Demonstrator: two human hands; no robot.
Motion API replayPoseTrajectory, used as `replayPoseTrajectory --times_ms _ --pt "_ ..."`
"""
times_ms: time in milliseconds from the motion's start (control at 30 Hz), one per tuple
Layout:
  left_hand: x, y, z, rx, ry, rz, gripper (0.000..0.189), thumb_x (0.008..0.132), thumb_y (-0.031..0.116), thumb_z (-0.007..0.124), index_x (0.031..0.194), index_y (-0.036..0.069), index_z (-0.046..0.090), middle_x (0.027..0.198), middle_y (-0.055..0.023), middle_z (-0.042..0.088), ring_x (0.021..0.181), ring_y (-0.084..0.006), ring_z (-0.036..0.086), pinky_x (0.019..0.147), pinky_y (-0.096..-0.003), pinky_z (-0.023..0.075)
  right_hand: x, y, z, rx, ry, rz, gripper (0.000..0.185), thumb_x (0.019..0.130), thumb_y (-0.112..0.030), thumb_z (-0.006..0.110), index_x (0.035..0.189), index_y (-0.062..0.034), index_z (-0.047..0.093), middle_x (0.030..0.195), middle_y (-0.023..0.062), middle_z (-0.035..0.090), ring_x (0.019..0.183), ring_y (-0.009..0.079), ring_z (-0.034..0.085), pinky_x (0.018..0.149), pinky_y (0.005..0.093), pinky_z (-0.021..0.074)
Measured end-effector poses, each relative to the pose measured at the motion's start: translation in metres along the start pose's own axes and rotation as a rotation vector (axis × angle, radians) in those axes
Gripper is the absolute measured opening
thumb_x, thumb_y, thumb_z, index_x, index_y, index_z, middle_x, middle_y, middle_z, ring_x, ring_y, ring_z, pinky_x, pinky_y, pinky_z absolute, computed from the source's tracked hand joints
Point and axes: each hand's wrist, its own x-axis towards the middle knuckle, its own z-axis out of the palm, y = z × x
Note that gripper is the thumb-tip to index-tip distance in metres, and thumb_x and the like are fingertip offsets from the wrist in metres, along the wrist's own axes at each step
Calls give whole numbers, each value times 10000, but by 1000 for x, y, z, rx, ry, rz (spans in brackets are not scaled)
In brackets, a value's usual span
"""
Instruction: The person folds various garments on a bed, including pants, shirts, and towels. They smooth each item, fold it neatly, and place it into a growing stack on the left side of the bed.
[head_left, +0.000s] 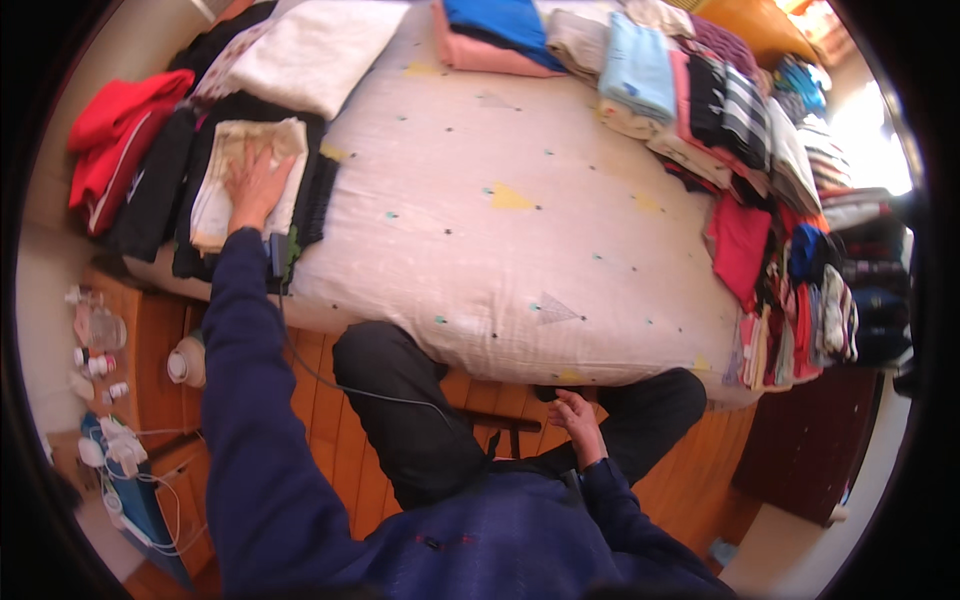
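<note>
My left hand (257, 184) lies flat with spread fingers on a folded cream cloth (289, 142), which rests on dark folded clothes (315, 195) at the bed's left side. A small dark device (279, 255) with a grey cable sits by my left wrist. Over my lap, near my right knee, is my right hand (576, 421), its fingers partly curled; whether it holds anything cannot be told. Between the clothes piles spreads a pale bed sheet (465, 247) with yellow and grey triangles. Left of the dark pile lies a red garment (124, 120), and above it a white folded blanket (315, 52).
Folded clothes (637, 67) line the bed's far right, with more piles (810, 300) at the right edge. A blue and pink stack (495, 37) lies at the far side. Bottles (101, 330) and white cables (176, 495) are at left, on and by wooden furniture.
</note>
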Motion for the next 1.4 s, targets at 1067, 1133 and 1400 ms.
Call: replayPoseTrajectory --times_ms 1067,1133,1400 --pt "-160 468 20 -1083 -370 327 884 813 333 840 1450 -79 385 1266 -297 641 991 -292 713 825 -358 574 8 -214 -147 357 2 -664 415 1026 -77 559 1419 28 480 1071 93 657 939 136 629 839 267 529" --pt "-109 498 33 -1134 -433 280 881 891 265 799 1500 -104 281 1314 -234 589 1089 -254 645 873 -336 563 23 -225 -152 383 26 -690 411 1024 -77 558 1413 31 485 1077 93 658 943 135 626 840 267 523" --pt "35 605 69 -1575 -542 -69 765 952 464 689 1469 -19 402 1246 -140 626 1181 -346 579 932 -552 507 35 -232 -154 433 -31 -569 431 1011 -77 585 1427 -9 494 1114 90 656 972 130 619 848 270 507"
